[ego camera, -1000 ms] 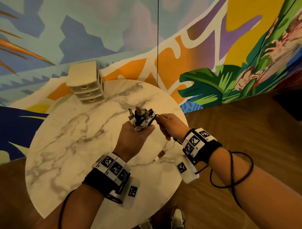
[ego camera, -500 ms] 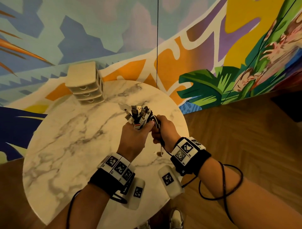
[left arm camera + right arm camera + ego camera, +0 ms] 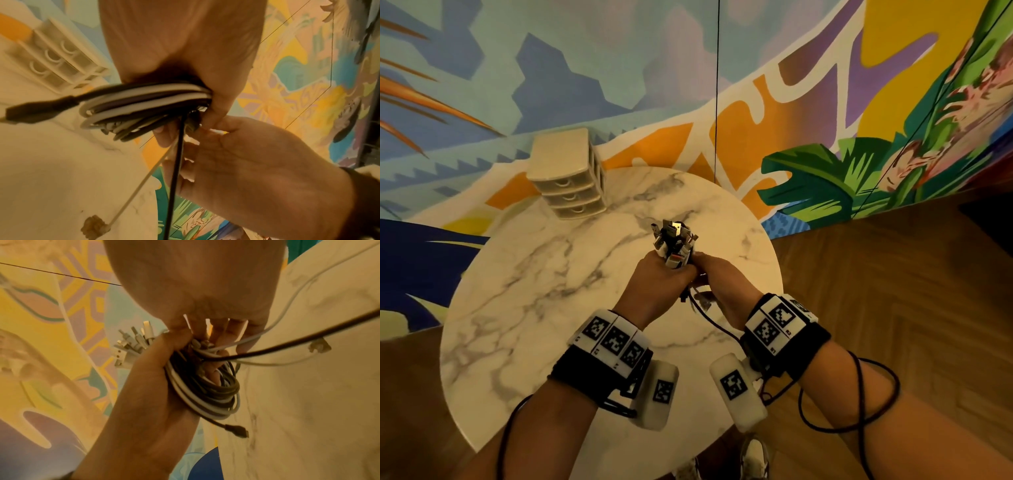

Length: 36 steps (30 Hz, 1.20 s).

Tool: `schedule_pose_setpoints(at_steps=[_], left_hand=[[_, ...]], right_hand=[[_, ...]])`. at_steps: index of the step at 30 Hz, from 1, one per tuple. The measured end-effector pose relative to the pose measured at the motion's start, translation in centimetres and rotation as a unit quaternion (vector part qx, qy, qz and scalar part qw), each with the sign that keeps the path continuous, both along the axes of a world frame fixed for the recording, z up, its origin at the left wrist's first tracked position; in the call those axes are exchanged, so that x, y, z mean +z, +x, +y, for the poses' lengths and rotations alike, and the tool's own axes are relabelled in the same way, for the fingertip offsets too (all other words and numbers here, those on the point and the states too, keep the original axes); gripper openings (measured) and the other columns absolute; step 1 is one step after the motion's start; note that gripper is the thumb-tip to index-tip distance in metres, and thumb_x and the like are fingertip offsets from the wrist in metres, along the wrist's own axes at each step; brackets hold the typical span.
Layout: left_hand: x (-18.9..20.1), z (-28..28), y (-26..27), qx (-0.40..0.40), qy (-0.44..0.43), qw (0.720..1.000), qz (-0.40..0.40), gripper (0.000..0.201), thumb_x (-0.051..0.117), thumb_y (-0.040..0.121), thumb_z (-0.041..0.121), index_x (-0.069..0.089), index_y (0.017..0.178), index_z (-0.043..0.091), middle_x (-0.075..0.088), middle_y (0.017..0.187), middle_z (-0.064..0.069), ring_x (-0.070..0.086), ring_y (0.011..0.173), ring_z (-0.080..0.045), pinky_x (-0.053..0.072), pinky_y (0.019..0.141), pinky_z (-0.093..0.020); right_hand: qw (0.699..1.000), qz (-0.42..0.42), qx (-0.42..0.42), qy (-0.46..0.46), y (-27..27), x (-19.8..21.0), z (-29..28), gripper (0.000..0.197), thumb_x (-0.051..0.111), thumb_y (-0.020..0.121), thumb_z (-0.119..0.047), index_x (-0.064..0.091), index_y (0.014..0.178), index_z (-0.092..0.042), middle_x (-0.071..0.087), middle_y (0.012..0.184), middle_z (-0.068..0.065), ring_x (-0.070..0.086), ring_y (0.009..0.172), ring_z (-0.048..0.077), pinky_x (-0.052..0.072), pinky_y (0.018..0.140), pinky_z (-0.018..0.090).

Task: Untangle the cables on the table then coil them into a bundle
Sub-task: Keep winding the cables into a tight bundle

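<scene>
My left hand (image 3: 666, 277) grips a coil of white and black cables (image 3: 205, 394) above the marble table (image 3: 534, 308), with several plugs (image 3: 674, 240) sticking up out of the fist. My right hand (image 3: 717, 284) presses against the left. Its fingers are curled round a loose black cable (image 3: 176, 162) and a thin white cable (image 3: 139, 186) that leave the coil. The white cable ends in a small connector (image 3: 94, 227) near the tabletop. A short black plug (image 3: 236, 430) dangles from the coil. Most of the coil is hidden by the hands in the head view.
A small cream drawer unit (image 3: 566, 178) stands at the table's far left edge, by the painted wall. The round table ends just right of my hands, with wooden floor (image 3: 893, 274) beyond. Sensor leads hang from both wrists.
My right hand has swung left and closed in against the left hand, drawing the loose strands up to the coil. The left hand kept its grip on the bundle.
</scene>
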<state>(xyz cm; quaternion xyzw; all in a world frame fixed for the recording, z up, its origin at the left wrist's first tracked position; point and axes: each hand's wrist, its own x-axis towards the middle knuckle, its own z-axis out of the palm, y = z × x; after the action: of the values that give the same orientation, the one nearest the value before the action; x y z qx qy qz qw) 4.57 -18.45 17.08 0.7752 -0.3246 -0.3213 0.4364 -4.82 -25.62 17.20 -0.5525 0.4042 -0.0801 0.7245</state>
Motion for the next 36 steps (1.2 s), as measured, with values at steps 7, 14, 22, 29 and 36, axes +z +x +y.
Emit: schedule_pose_setpoints(at_steps=[7,14,22,29,36], left_hand=[[0.6,0.6,0.1,0.065,-0.045,0.996,0.037,0.017,0.062,0.079,0.002,0.068,0.077,0.018,0.062,0.062,-0.01,0.057,0.055,-0.019,0.048,0.054,-0.034],[2.2,2.3,0.8,0.06,-0.109,0.97,0.21,0.016,0.057,0.081,-0.006,0.07,0.087,0.001,0.068,0.087,-0.02,0.061,0.077,-0.034,0.05,0.075,-0.04],[3.4,2.6,0.9,-0.002,-0.08,0.961,0.263,0.011,0.056,0.086,0.003,0.066,0.082,0.003,0.064,0.07,-0.007,0.059,0.059,-0.015,0.05,0.058,-0.026],[2.4,1.9,0.5,0.091,-0.11,0.976,0.162,0.02,0.066,0.076,-0.004,0.07,0.095,0.001,0.071,0.085,-0.017,0.067,0.071,-0.023,0.056,0.068,-0.034],[2.4,2.9,0.5,0.07,-0.179,0.967,0.167,0.014,0.06,0.082,-0.007,0.068,0.088,0.003,0.066,0.071,-0.013,0.063,0.064,-0.022,0.054,0.064,-0.032]], right_hand=[[0.986,0.022,0.065,-0.155,-0.3,0.7,-0.2,0.036,0.041,0.101,-0.031,0.069,0.103,-0.008,0.054,0.071,-0.004,0.046,0.069,0.015,0.037,0.061,0.023],[0.962,-0.014,-0.041,-0.27,-0.8,-1.2,-1.4,0.029,0.061,0.087,-0.043,0.063,0.095,-0.015,0.059,0.09,0.004,0.052,0.078,0.013,0.04,0.068,0.026],[0.988,-0.154,0.011,-0.029,0.0,-1.4,-1.2,0.031,0.066,0.086,-0.035,0.064,0.103,-0.01,0.068,0.085,0.009,0.066,0.079,0.021,0.054,0.084,0.042],[0.978,-0.146,-0.085,-0.121,0.5,-1.3,-0.5,0.03,0.072,0.081,-0.028,0.062,0.101,-0.008,0.07,0.089,0.007,0.068,0.078,0.014,0.055,0.068,0.024],[0.976,-0.192,0.1,-0.029,-1.6,-2.5,-0.8,0.042,0.066,0.086,-0.013,0.051,0.125,-0.02,0.067,0.107,-0.006,0.066,0.096,0.003,0.055,0.083,0.026]])
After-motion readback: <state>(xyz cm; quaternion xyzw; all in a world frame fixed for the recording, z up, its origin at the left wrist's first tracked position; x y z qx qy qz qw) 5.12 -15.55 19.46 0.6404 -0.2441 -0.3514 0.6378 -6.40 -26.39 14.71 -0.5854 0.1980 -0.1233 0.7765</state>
